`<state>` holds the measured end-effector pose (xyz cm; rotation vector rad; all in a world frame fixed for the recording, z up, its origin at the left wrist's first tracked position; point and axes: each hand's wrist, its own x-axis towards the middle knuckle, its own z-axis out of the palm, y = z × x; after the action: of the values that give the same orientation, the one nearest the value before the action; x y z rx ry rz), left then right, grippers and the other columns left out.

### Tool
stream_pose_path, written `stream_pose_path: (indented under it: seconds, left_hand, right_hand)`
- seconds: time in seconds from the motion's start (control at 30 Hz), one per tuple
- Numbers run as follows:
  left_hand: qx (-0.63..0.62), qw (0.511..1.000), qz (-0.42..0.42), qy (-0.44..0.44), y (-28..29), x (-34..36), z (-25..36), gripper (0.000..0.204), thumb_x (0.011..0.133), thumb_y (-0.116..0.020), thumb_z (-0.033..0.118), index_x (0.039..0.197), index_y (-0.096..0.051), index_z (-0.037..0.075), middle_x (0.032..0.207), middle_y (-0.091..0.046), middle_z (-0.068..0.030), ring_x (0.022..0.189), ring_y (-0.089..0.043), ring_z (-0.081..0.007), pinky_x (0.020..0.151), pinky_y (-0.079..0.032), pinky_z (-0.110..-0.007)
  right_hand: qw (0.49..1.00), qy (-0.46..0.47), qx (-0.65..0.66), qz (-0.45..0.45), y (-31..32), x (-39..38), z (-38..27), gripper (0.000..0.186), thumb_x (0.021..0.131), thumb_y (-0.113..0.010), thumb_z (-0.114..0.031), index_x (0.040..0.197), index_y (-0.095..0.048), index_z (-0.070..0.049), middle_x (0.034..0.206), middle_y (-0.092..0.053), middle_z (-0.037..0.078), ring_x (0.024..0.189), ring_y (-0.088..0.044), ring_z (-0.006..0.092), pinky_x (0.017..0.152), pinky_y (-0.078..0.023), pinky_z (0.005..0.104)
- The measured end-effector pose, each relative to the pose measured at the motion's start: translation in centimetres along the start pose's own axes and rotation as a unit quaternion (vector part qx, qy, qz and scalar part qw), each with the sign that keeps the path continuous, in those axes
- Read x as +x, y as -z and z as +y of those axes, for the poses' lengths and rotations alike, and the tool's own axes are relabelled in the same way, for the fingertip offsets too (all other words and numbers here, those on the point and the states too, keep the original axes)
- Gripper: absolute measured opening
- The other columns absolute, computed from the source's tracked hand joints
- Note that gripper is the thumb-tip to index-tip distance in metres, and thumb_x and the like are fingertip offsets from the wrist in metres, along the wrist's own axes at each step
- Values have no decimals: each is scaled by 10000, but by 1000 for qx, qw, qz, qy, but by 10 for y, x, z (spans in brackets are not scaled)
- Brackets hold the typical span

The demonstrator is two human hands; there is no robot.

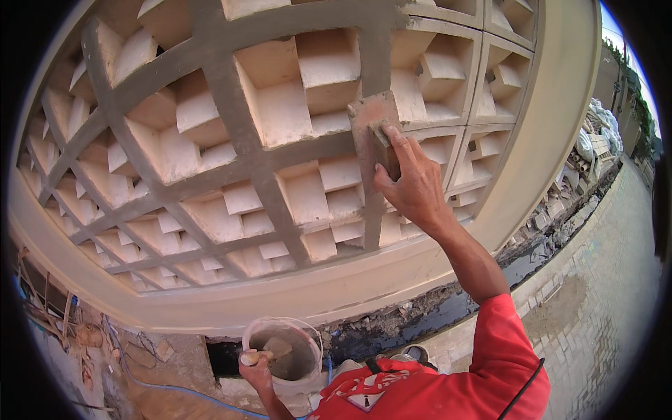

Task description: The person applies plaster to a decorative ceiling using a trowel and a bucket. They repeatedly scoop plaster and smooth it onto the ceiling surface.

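Note:
My right hand (414,183) grips the handle of a flat plastering float (374,105). The float's plate lies against an upright grey rib of a pale breeze-block wall (280,105). Grey mortar coats the ribs left of the float, while those to its right are pale with thin joint lines showing. Low down, my left hand (259,376) is closed round the light handle of a trowel (278,347). The trowel's blade is over or inside a round bucket (311,374) smeared with grey; whether it touches the contents I cannot tell.
A smooth cream border (553,133) frames the wall. Below runs a ditch with dark water (434,322), beside a paved path (616,280). Rubble and sacks (591,147) lie at the right. A blue hose (175,388) crosses the ground by the bucket, with sticks and debris (66,318) at left.

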<state>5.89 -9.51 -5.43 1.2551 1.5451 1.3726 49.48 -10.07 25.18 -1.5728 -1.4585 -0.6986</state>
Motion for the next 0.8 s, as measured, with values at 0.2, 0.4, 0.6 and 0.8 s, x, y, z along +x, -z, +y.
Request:
stream_pose_path:
  seconds: [0.2,0.4,0.6,0.8]
  left_hand:
    - [-10,1000,-3,-24,-4,-12,-1,248,667,-661,-75,889,-579,-4,835,-563,-42,735,-533,-138,725,-476,-292]
    - [-67,998,9,2,-5,-21,15,249,672,-656,-83,892,-566,-9,833,-561,-44,719,-541,-139,711,-483,-289]
    - [14,1000,-3,-13,-10,-13,8,274,662,-667,-86,906,-567,-12,829,-563,-50,717,-557,-152,714,-492,-297]
    - [-30,1000,7,5,-12,-17,-5,287,661,-658,-77,925,-571,-11,841,-573,-57,734,-562,-148,718,-489,-294]
  right_hand:
    - [989,-78,-37,-117,-11,-1,5,694,759,-645,-138,1400,-391,-59,1070,-599,196,811,-632,377,705,-525,447]
    - [993,-54,15,-101,-5,-45,12,703,757,-639,-130,1412,-390,-85,1008,-599,181,747,-622,359,673,-516,442]
    - [998,-55,-21,-29,-4,25,8,693,756,-638,-119,1406,-403,-85,969,-594,171,737,-614,355,655,-505,454]
    - [971,-2,-108,-215,6,-61,30,581,785,-649,-150,1347,-499,-140,905,-597,147,666,-638,358,567,-532,435]
